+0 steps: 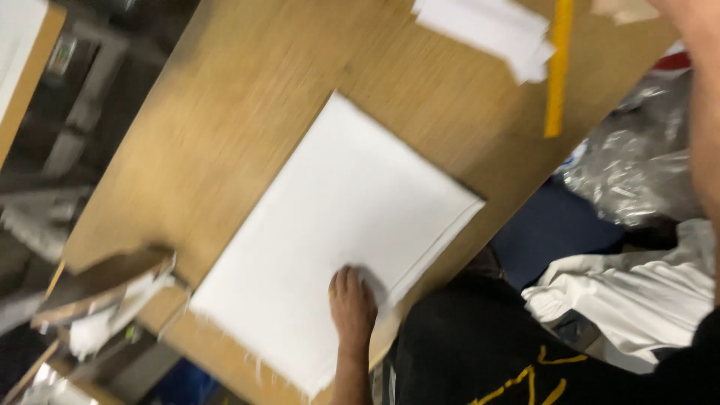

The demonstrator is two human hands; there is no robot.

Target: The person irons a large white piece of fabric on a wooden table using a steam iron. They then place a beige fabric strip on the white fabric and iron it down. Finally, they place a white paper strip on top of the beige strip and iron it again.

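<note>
A large white rectangular stack of cloth sheets (345, 225) lies on a wooden table (225, 112); its lower edge is frayed with loose threads. My left hand (352, 306) rests on the stack's near edge, with the fingers curled onto the top sheet, which bunches slightly beside them. My right forearm (703, 112) runs along the right edge of the view and up to the top corner. The right hand itself is out of the picture. The whole view is tilted and blurred by motion.
A yellow ruler (557, 67) and a pile of white pieces (495, 30) lie at the table's far end. Crumpled clear plastic (637, 157) and white cloth (637, 292) sit to the right. Wooden boards and scraps (97, 292) are at the lower left.
</note>
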